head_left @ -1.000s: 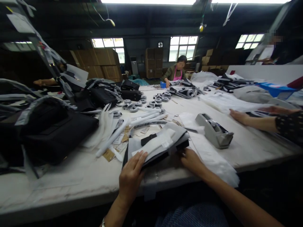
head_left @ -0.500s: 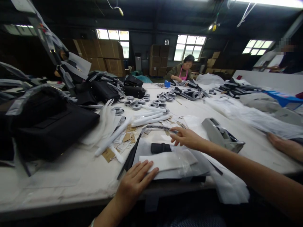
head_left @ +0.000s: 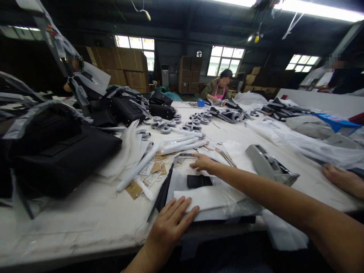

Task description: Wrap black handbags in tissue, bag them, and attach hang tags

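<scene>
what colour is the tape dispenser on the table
Grey; the tape dispenser shows best in the head view, the only one.

Premises are a factory packing floor for bags. A long white worktable (head_left: 85, 223) carries black bags (head_left: 62, 151), coiled straps (head_left: 193, 123), paper tags (head_left: 133, 189) and a tape dispenser (head_left: 270, 165). Cardboard cartons (head_left: 119, 70) are stacked along the windowed rear wall, and a seated worker (head_left: 218, 89) sits at the far end.

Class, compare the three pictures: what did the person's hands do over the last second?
The right hand let go of the white sheet stack and reached forward past the black pouch. The left hand stays flat on that stack; the tape dispenser is unmoved.
</scene>
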A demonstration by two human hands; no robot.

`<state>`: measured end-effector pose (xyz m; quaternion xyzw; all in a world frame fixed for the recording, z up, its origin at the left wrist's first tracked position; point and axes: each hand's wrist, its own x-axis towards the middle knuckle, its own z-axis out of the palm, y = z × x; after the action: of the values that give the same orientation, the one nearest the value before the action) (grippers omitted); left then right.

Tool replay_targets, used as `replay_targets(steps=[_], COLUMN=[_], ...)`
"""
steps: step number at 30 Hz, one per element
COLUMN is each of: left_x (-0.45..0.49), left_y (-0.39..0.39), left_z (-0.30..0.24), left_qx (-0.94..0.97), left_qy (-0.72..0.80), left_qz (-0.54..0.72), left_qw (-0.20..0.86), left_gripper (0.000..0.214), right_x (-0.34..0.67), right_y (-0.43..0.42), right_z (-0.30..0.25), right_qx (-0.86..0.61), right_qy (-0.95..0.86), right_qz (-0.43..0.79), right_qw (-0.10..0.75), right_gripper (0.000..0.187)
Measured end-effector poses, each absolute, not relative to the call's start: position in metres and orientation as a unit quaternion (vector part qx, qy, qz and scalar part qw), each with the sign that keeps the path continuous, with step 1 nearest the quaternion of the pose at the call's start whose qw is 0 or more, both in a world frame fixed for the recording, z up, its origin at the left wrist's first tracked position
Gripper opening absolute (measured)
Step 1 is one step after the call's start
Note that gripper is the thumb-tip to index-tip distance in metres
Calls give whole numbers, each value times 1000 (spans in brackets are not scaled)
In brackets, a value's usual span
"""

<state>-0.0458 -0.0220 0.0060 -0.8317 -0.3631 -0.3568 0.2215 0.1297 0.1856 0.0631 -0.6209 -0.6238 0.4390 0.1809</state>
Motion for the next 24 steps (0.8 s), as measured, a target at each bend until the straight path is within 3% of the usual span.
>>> replay_targets(steps=[5,9,12,18,24], left_x=[-46,-46,-46,-47,-46], left_y=[-22,-23,-24,-26,-26], left_z=[3,3,3,2,5], left_qx=[-837,-839,-843,-849,-847], left_qy=[-365,-369,-375,-381,-372], left_qz=[-351,-347,-336,-314,-330], left_qw=[206,199,192,188,189], left_gripper=[40,39,40,41,30], right_x=[139,152,165,183,183], right_y=[168,148,120,45,-2], right_z=[77,99,112,103,64], right_qx=[-556,-498,-445,-373,-281], right_qy=[-591,-605,-683,-823,-877], right_qz=[509,511,443,257,106], right_qw=[288,353,373,343,376], right_gripper=[68,75,80,53,72])
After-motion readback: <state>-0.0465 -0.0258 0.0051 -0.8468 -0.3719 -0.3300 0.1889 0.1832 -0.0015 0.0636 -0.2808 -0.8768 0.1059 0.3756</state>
